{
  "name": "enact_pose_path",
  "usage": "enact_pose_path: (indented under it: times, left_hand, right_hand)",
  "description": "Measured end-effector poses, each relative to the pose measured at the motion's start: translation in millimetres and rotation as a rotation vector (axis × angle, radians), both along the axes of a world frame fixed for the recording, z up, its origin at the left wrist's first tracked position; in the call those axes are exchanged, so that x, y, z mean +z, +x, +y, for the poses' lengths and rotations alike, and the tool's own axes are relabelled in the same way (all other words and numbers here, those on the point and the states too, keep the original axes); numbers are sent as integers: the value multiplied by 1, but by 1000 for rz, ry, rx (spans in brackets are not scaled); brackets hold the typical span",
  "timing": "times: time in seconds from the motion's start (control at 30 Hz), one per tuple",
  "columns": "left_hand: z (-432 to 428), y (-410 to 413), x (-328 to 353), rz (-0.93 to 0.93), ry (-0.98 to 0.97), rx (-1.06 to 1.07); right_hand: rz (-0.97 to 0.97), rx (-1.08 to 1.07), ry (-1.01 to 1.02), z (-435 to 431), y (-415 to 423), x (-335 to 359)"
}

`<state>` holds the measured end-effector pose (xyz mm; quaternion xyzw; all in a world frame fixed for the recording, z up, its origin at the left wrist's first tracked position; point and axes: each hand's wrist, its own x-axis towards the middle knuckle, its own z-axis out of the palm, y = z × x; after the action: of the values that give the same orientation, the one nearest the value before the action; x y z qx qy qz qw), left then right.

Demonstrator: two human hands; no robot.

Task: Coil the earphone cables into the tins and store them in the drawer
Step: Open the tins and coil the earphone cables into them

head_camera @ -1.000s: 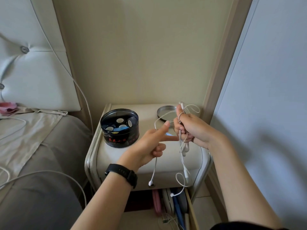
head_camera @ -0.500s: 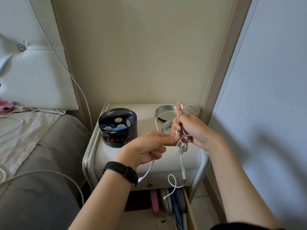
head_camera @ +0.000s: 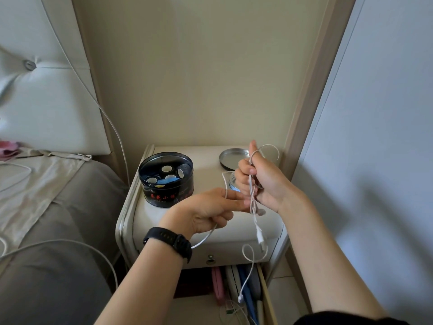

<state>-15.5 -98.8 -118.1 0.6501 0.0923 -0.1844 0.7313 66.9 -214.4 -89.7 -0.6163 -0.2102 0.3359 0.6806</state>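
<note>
Head view: I am looking down at both hands over the nightstand (head_camera: 269,227).
Cable (head_camera: 252,198): white earphone cord, held in the air above the nightstand's right front, with a loop standing up over the right index finger and loose strands hanging past the front edge.
Right hand (head_camera: 262,181): fingers curled closed round the gathered strands, index finger raised with the cord looped on it.
Left hand (head_camera: 206,212): thumb and forefinger pinch one strand just left of the right hand, the other fingers loosely curled; that strand runs under the palm toward the wrist.
Hanging end (head_camera: 240,299): a small tip dangles below the nightstand top, in front of the open drawer (head_camera: 266,292).
Small tin (head_camera: 232,181): on the nightstand behind the right hand, mostly hidden; I cannot tell what is in it.
Lid (head_camera: 230,157): lying flat at the nightstand's back right, apart from the small tin.
Black tin (head_camera: 166,180): open, on the nightstand's left, holding small items.
Step, my judgement: I am winding the cord round the right fingers; nothing is tinned yet.
Risk: the low loop near the drawer could knot or snag on the drawer contents if I pull the strand fast.
Risk: loosening the right fingers would let the wraps slip off and undo the coil.
</note>
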Motion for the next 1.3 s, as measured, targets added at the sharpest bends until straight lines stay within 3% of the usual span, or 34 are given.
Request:
enact_pose_path:
  times: [0.23, 0.33, 0.4, 0.5, 0.6, 0.73, 0.83, 0.9, 1.0, 1.1, 1.2, 1.3]
  left_hand:
    - [-2, 6, -2, 7, -239, 324]
    - [0, 7, -1, -39, -220, 579]
    - [8, 9, 3, -169, -262, 801]
    - [24, 10, 12, -370, -611, 986]
    - [30, 7, 17, -466, -963, 965]
    - [32, 1, 24, -523, -1199, 912]
    - [42, -6, 29, -557, -1305, 852]
    - [49, -9, 31, -521, -1083, 799]
    - [46, -6, 34, -423, -479, 789]
    - [34, 7, 36, -323, -84, 703]
    - [24, 30, 33, -189, 151, 531]
    - [29, 72, 27, -83, 204, 525]
  right_hand:
    - [61, -62, 182, -1, 9, 1]
    - [8, -105, 157, -3, 11, 2]
    - [-119, -98, 71, -6, 11, 1]
    - [-298, 26, -109, -11, 8, -1]
    - [-451, 79, -400, -8, 4, -10]
    - [-698, -29, -772, -4, 7, -22]
    - [-824, -74, -883, -11, 9, -18]
    - [-694, -144, -830, -15, 12, -13]
    - [-364, -273, -651, -20, 14, -5]
    - [-293, -358, -578, -29, 19, 5]
    - [-283, -411, -517, -37, 23, 8]
    - [-270, -385, -509, -43, 26, 8]
